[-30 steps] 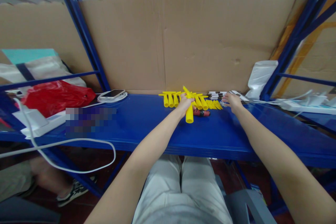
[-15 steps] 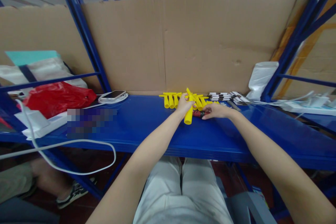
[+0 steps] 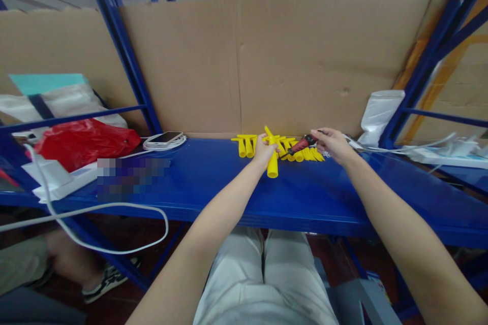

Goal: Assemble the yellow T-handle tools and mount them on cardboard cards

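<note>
— Lifted since half a second ago: red-and-black tool (image 3: 304, 144), then lying on the surface (image 3: 213, 183), now slanting above it. Held how?
— Right hand (image 3: 331, 143) closed round its upper end; narrow end points down and left.
— Left hand (image 3: 264, 150)?
— Wrapped about a yellow piece (image 3: 272, 167), wide round end facing the wearer.
— Tool touching that piece?
— Cannot tell; tip is near it.
— Nearby?
— Yellow row (image 3: 242, 149) behind the left hand, near the foot of the cardboard (image 3: 297, 61). Smaller yellow parts (image 3: 314, 154) lie overlapped, just left of the right hand.
</note>
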Motion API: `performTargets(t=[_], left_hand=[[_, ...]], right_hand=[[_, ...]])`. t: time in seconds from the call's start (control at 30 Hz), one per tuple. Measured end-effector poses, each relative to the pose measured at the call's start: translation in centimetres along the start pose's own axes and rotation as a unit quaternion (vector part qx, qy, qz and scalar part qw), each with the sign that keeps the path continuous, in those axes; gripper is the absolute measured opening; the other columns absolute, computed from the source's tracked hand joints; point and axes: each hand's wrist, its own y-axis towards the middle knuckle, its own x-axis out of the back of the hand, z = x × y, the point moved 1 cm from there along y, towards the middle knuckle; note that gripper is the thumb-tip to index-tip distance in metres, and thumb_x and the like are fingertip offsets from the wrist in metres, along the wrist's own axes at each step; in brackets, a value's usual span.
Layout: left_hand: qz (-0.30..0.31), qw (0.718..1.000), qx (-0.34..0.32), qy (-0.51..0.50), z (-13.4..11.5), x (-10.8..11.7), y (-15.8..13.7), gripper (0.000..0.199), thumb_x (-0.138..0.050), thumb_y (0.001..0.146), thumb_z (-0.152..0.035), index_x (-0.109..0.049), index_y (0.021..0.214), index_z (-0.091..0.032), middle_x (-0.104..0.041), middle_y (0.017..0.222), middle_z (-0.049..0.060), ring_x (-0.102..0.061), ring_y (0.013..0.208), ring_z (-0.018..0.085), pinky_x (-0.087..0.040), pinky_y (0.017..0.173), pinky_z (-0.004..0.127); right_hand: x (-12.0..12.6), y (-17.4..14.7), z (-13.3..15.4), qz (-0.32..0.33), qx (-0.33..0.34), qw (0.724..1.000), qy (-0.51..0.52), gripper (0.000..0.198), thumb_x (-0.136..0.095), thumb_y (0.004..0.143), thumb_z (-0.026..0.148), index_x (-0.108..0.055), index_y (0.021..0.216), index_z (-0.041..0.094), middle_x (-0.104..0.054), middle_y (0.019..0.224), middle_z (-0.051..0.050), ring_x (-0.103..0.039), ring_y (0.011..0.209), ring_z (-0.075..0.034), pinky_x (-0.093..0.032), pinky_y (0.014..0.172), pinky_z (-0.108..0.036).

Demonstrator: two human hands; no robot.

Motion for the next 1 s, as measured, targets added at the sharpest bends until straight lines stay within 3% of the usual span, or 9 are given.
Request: performTargets(t=[0.17,0.33,0.63,1.0], left_hand=[[0.003,1.000,0.004,-0.002,0.3,0.0,0.3,0.060,-0.055,0.071,0.004,-0.041,0.122,-0.023,-0.061,0.093,0.001,-0.053,0.047,0.005,-0.043,0.045,0.018],[0.012,1.000,0.015,0.005,0.4,0.1,0.5,0.064,-0.059,0.069,0.003,-0.042,0.125,-0.023,-0.062,0.095,0.004,-0.055,0.048,0.007,-0.045,0.048,0.021],[0.094,0.995,0.036,0.002,0.5,-0.2,0.5,0.066,-0.058,0.068,0.003,-0.039,0.125,-0.022,-0.063,0.079,0.001,-0.056,0.046,0.009,-0.045,0.048,0.021],[0.118,0.992,0.042,0.000,0.3,-0.3,0.1,0.065,-0.057,0.068,0.003,-0.039,0.125,-0.021,-0.062,0.078,0.001,-0.056,0.047,0.010,-0.043,0.047,0.021]], right_hand=[[0.6,0.6,0.5,-0.181,0.044,0.976,0.114,0.030,-0.070,0.073,0.035,-0.045,0.062,0.022,-0.038,0.046,0.008,-0.030,0.034,-0.006,-0.028,0.032,-0.022],[1.8,1.7,-0.2,-0.272,0.092,0.938,0.192,0.035,-0.070,0.072,0.038,-0.040,0.062,0.022,-0.032,0.046,0.010,-0.029,0.032,-0.006,-0.029,0.031,-0.022],[2.4,2.3,-1.0,-0.303,0.103,0.920,0.225,0.032,-0.065,0.076,0.040,-0.041,0.066,0.022,-0.036,0.051,0.009,-0.033,0.035,-0.006,-0.035,0.035,-0.024],[2.5,2.7,-1.5,-0.299,0.116,0.920,0.225,0.033,-0.066,0.075,0.043,-0.041,0.067,0.022,-0.035,0.050,0.010,-0.034,0.036,-0.007,-0.036,0.035,-0.024]])
